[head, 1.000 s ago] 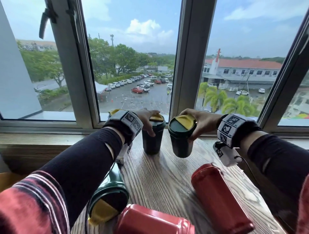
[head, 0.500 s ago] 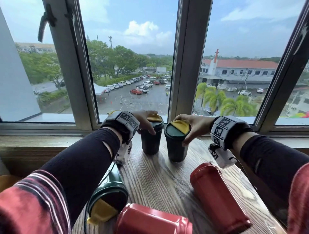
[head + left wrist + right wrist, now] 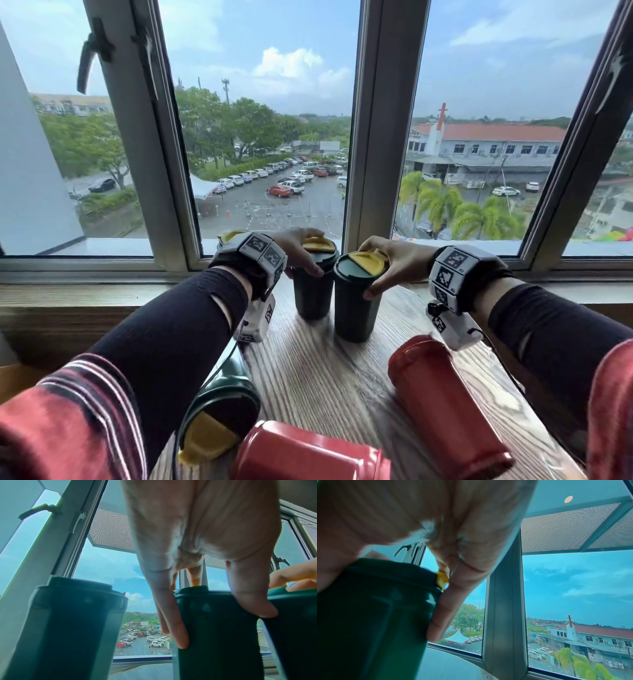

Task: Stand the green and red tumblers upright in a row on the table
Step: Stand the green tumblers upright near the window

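Note:
Two dark green tumblers with yellow lid flaps stand upright side by side near the window. My left hand (image 3: 305,253) lies over the top of the left one (image 3: 313,294), thumb and fingers (image 3: 173,628) hanging down its sides. My right hand (image 3: 380,270) grips the rim of the right one (image 3: 354,311), which stands on the table; a finger (image 3: 441,615) runs down its wall (image 3: 373,615). A third upright green tumbler (image 3: 73,622) stands further left, mostly hidden behind my left wrist in the head view. Another green tumbler (image 3: 222,407) and two red tumblers (image 3: 445,404) (image 3: 308,452) lie on their sides near me.
The wooden table (image 3: 329,370) ends at the window sill (image 3: 102,294) just behind the upright tumblers. A window frame post (image 3: 373,137) rises behind them. Bare wood lies between the standing tumblers and the lying ones.
My right hand has lowered its tilted green tumbler and set it upright on the table beside the one under my left hand. The left hand has stayed put.

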